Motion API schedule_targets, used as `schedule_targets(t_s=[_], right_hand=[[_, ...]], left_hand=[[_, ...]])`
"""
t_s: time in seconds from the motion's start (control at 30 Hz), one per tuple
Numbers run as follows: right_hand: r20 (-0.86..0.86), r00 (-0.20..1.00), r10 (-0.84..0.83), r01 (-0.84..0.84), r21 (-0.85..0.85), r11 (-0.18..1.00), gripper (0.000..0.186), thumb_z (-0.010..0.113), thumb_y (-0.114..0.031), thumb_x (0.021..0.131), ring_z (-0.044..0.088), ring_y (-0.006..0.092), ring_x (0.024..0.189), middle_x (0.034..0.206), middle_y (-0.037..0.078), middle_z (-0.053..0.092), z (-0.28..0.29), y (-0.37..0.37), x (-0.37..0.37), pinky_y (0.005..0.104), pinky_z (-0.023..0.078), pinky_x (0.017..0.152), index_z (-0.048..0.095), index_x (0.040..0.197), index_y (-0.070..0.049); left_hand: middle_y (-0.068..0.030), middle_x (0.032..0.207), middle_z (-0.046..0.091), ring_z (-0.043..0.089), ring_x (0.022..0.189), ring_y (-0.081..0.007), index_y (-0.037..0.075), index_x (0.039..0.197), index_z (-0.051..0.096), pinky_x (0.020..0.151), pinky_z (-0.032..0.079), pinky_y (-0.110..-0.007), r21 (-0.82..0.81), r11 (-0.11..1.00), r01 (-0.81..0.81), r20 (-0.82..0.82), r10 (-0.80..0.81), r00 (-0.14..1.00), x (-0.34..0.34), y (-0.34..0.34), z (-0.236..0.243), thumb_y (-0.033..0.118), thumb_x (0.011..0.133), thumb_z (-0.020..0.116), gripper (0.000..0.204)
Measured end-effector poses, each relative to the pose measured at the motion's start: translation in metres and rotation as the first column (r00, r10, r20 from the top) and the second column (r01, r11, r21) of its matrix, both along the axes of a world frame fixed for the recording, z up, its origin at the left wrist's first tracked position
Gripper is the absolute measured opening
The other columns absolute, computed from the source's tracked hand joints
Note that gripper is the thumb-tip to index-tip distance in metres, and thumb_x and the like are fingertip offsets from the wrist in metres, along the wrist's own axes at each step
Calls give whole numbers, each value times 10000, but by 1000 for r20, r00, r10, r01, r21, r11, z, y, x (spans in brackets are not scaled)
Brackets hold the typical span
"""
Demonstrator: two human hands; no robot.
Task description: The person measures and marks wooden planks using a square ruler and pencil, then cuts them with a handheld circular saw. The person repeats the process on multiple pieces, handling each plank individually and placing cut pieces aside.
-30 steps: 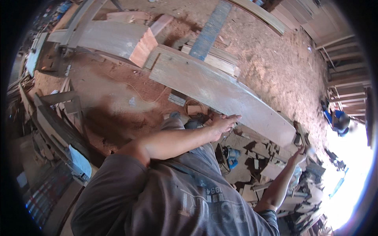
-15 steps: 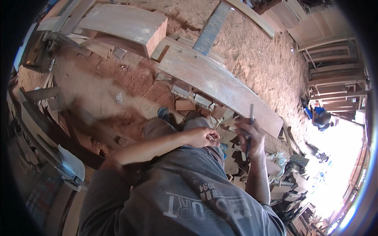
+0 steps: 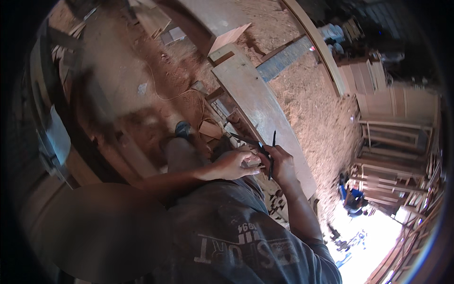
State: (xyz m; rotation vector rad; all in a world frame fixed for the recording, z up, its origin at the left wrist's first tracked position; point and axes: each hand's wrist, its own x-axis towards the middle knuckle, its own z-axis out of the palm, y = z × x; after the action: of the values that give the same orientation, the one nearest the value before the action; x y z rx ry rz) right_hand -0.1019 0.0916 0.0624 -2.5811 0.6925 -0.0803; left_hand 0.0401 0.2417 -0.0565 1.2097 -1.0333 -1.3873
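A: Where is the pencil [image 3: 272,154]?

B: It is pinched upright in the right hand [image 3: 279,165], just beside the left hand [image 3: 234,164], near the plank [image 3: 265,111].

A: And the left grip?

B: Curled around something small and pale; what cannot be told.

A: How would the pencil handle?

B: Likely light, stiff and thin; best held low on the shaft.

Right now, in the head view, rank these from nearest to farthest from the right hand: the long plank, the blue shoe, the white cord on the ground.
1. Long plank: directly behind the right hand.
2. Blue shoe: to the left, past the left hand.
3. White cord: farther up-left on the dirt.
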Motion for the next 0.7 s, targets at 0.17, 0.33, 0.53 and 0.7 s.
schedule_targets(t_s=[0.17, 0.33, 0.53, 0.7], right_hand=[[-18, 996, 91, -92, -15, 996, 366, 847, -162, 941, 758, 357, 753, 927, 167, 749, -22, -34, -15, 453, 604, 654, 757, 1282, -62], [6, 986, 167, -167, 79, 983, 341, 821, -150, 959, 759, 356, 747, 918, 186, 747, -40, -52, -19, 452, 606, 644, 748, 1278, -53], [169, 961, 217, -239, 121, 963, 320, 831, -120, 954, 768, 326, 735, 901, 186, 745, -62, -68, -28, 425, 606, 634, 742, 1245, -19], [294, 919, 261, -322, 179, 930, 311, 839, -106, 954, 765, 310, 733, 916, 184, 746, -64, -70, -26, 388, 602, 619, 746, 1242, -32]], left_hand=[[-180, 1350, 662, 645, 1302, -295, 18, 1397, 592, 1124, 500, -412, 142, 948, -285, -66, 296, 953, -44, -18, 7, 255, 968, 876, 566], [-193, 1366, 595, 624, 1301, -347, 21, 1394, 528, 1073, 520, -467, -49, 757, -652, 137, 651, 746, -91, -28, -11, 192, 955, 840, 565], [-236, 1510, 431, 445, 1500, -353, 12, 1563, 419, 1246, 380, -453, -105, 587, -802, 112, 809, 577, -136, -51, -13, 138, 993, 761, 677], [-186, 1438, 494, 519, 1389, -286, 9, 1544, 412, 1206, 405, -443, 48, 403, -914, -241, 893, 381, -165, -68, -6, 189, 1047, 728, 615]])
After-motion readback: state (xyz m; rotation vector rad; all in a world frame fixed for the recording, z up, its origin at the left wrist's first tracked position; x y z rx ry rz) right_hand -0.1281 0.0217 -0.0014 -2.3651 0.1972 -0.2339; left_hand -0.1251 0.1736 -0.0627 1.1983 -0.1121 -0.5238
